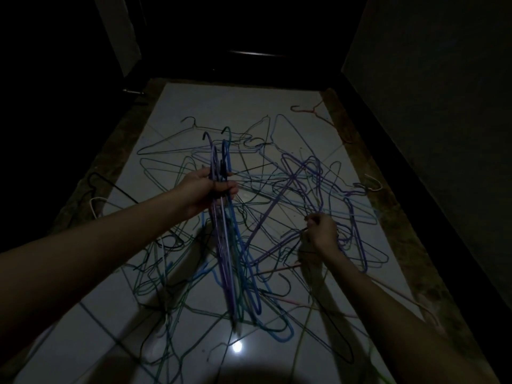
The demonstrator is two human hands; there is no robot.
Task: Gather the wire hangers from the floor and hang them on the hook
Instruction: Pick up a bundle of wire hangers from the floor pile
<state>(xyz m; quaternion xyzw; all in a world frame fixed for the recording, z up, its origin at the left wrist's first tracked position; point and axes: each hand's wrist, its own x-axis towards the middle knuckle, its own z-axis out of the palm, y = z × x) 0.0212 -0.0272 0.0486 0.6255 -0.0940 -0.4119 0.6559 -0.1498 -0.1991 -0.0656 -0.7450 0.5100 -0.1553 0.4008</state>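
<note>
Several wire hangers (293, 189) in purple, blue, green and black lie tangled across the pale tiled floor (221, 106). My left hand (206, 191) grips a bunch of purple and blue hangers (225, 245) by their necks, hooks pointing up, bodies hanging down over the pile. My right hand (322, 231) reaches down to the right and pinches the wire of a purple hanger (277, 246) in the tangle. The hook for hanging is not in sight.
The room is dim. Dark walls (429, 106) stand close on both sides, and a dark doorway (249, 37) lies ahead. A reddish hanger (313, 110) lies apart at the far right. A white hanger (375, 184) rests on the brown floor border. A light glare (237, 347) shines near my feet.
</note>
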